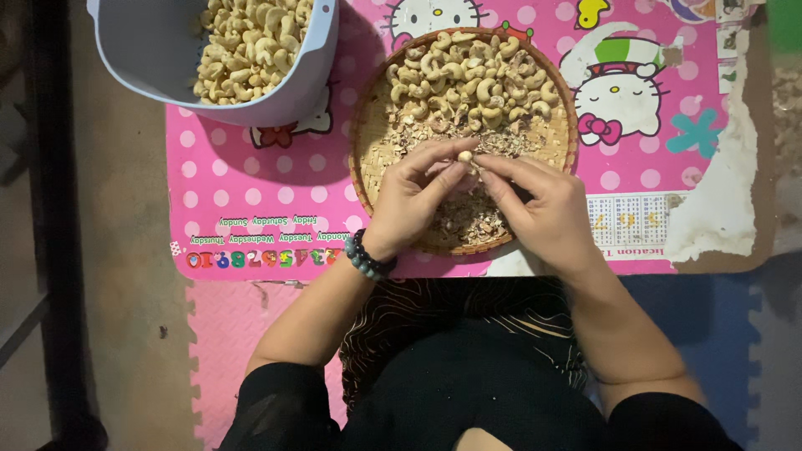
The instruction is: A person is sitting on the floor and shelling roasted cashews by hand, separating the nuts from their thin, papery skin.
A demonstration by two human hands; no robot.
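- A single cashew nut (464, 156) is pinched between the fingertips of the left hand (415, 198) and the right hand (535, 205); the 2 hands meet at the nut.
- The left hand's fingers are pressed together on the nut, and the right hand's thumb and forefinger are closed on it from the right side.
- The nut is held just above the near half of a round woven bamboo tray (368, 150).
- In the far half of the tray a heap of whole cashews (472, 79) is seen; in the near half, under the hands, thin brown skins and crumbs (468, 221) are scattered.
- A pale blue plastic basin (159, 58), filled with peeled cashews (251, 42), is placed far left, apart from the tray.
- Both containers are set on a pink dotted mat with cartoon cats (276, 175).
- A bracelet of dark beads (365, 256) is worn on the left wrist.
- A bare floor (117, 250) is seen at the left of the mat.
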